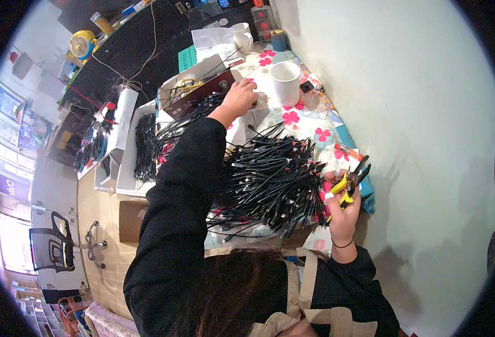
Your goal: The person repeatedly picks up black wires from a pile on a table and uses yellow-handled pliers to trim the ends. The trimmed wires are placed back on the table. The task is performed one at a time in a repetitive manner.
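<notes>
My right hand (343, 215) grips yellow-and-black hand pliers (351, 182) at the right edge of the table. Beside it, a large heap of short black cables (272, 181) covers the front of the table, many with pale metal ends. My left hand (238, 99) reaches across to the far side, by a dark-sided carton (207, 93). Its fingers curl downward over more black cables (188, 111) lying along that carton; whether they pinch a cable is hidden. A yellow-handled tool (188, 86) lies inside the carton.
A white cup (285, 83) stands right of my left hand on the flowered tablecloth (306, 122). Behind are a white mug (242, 37) and a clear bottle (263, 23). A white box of black cables (145, 147) sits left. The wall (420, 105) borders the right.
</notes>
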Motion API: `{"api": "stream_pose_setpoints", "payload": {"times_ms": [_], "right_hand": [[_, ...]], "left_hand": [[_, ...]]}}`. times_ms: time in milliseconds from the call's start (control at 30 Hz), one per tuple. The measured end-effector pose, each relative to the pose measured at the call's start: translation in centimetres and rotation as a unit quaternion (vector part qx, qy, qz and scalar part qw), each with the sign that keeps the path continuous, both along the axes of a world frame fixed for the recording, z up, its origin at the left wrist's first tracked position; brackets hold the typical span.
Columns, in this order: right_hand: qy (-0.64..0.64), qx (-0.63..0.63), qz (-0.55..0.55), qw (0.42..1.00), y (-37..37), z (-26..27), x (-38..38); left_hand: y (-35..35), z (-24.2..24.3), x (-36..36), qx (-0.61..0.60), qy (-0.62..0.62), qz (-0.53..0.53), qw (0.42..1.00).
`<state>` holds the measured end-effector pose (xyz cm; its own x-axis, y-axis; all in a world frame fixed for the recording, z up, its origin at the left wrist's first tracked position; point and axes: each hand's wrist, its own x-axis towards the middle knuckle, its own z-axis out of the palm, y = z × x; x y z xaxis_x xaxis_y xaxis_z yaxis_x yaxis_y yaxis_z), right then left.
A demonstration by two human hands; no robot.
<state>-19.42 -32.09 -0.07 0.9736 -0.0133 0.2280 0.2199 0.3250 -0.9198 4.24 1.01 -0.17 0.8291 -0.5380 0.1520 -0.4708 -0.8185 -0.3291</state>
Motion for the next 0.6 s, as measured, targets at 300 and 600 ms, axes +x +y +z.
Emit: {"api": "stream_pose_setpoints", "payload": {"times_ms": [300,600], "right_hand": [[0.030,0.002,0.033,0.999,0.0,-0.8,-0.2],[0.026,0.017,0.049,0.998,0.0,-0.8,-1.5]], "left_hand": [[1.2,-0.1,-0.1,-0.132,0.048,-0.121,0.983],[1.0,-0.2,-0.1,-0.211,-0.032,-0.072,0.974]]}}
